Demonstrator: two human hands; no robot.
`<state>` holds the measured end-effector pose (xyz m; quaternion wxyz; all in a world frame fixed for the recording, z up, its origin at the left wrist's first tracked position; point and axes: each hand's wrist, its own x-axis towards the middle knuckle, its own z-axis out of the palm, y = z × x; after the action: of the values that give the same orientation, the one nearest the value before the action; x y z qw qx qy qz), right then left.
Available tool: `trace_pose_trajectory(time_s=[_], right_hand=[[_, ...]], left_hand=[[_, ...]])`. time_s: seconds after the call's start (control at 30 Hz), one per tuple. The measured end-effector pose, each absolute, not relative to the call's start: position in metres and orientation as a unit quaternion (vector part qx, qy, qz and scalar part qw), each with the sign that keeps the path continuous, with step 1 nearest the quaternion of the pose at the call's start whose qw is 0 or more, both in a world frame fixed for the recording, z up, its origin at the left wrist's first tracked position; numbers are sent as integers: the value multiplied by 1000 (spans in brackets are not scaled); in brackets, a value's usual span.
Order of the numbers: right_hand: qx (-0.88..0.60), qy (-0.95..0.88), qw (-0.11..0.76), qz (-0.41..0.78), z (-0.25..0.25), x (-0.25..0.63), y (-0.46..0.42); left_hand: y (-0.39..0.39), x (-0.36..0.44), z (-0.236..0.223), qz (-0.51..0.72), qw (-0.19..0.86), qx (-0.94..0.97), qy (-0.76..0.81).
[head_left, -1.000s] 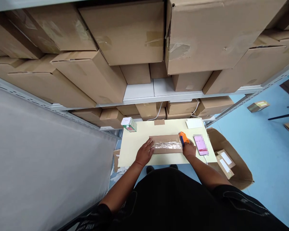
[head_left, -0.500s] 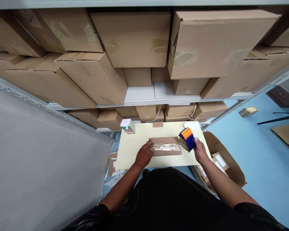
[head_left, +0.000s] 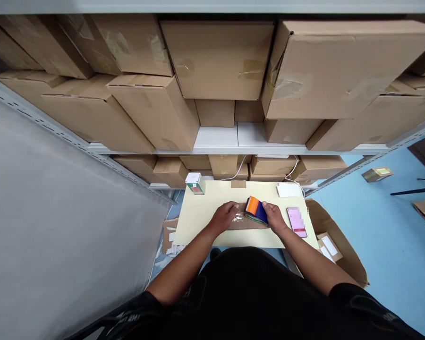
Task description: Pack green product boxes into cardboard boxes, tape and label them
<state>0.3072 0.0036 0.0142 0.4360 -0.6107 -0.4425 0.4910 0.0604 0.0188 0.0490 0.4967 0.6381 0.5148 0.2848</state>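
Looks like your tape dispenser has slid leftward over the cardboard package since the last frame, and your left hand's fingers have curled up. Right grip is clenched on the dispenser's right end, so that's the nearer hand. Left grip is just left of it, fingers bent over the package's left end; can't tell if they're pinching anything. Package lies lower center of the frame on the counter, long axis running left to right between your hands.
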Motion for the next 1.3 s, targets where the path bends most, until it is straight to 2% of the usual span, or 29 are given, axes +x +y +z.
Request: trace_pose_trajectory(time_s=[0.13, 0.3, 0.63, 0.83, 1.07, 1.3], right_hand=[[-618, -451, 429, 481, 13, 306, 3], [-613, -462, 420, 484, 18, 305, 5], [-610, -474, 409, 486, 22, 305, 6], [-615, -490, 384, 484, 23, 305, 8], [-596, -486, 400, 499, 18, 303, 11], [-585, -474, 408, 516, 14, 307, 12]], left_hand=[[28, 79, 63, 287, 617, 542, 493], [37, 89, 67, 320, 686, 428, 493], [43, 84, 71, 330, 706, 407, 477], [48, 80, 68, 310, 630, 455, 548], [56, 57, 93, 261, 501, 576, 591], [61, -5, 111, 335, 459, 522, 636]])
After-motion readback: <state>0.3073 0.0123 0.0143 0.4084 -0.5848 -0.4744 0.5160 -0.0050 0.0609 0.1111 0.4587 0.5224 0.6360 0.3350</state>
